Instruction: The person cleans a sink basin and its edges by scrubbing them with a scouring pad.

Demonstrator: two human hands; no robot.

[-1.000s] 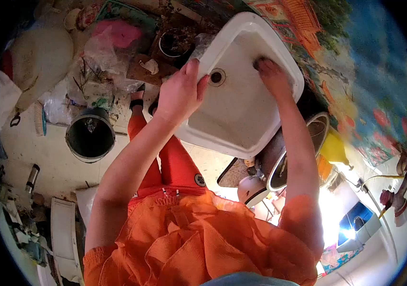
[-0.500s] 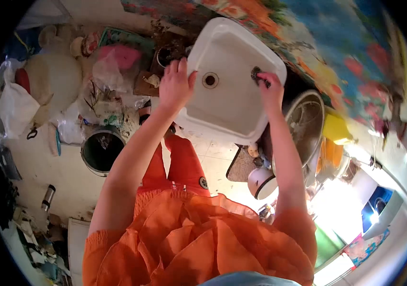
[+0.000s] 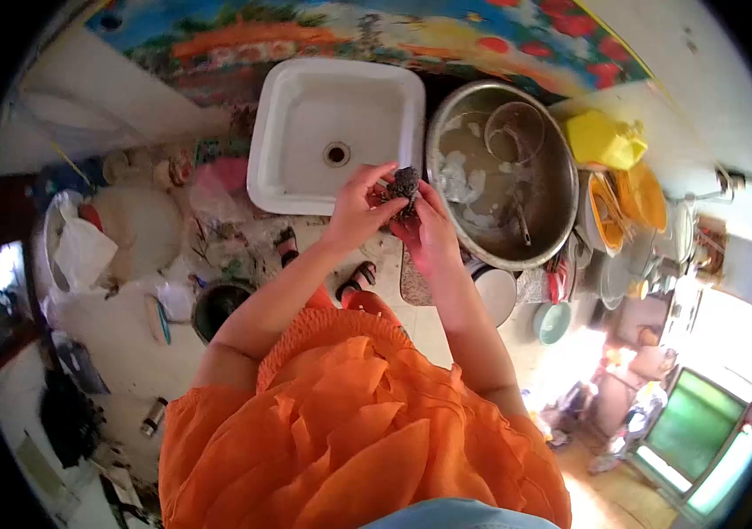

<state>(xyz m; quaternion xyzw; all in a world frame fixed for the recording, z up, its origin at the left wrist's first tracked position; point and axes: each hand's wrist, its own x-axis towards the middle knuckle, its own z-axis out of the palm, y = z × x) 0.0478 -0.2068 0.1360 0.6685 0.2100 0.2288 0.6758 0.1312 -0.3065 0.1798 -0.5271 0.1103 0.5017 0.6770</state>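
A dark, crinkled scouring pad [image 3: 404, 182] sits between my two hands, near the front right corner of the white sink [image 3: 263, 167]. My left hand [image 3: 362, 208] pinches it from the left with thumb and fingers. From the right and below, my right hand [image 3: 429, 226] has its fingers closed on it. Part of the pad is hidden behind the fingers. The sink basin, with a round drain hole [image 3: 336, 154], lies behind and to the left of the hands.
Right of the sink is a large metal basin [image 3: 564, 207] holding cloudy water, a clear bowl [image 3: 514, 132] and a ladle-like utensil [image 3: 521, 220]. A yellow jug [image 3: 603, 139] and orange basin [image 3: 641, 196] stand farther right. A dark bucket [image 3: 220, 309] is on the floor at left.
My right hand has carried the scouring pad out of the sink toward me. My left hand has left the sink's left rim and joined it on the pad. The view has turned right.
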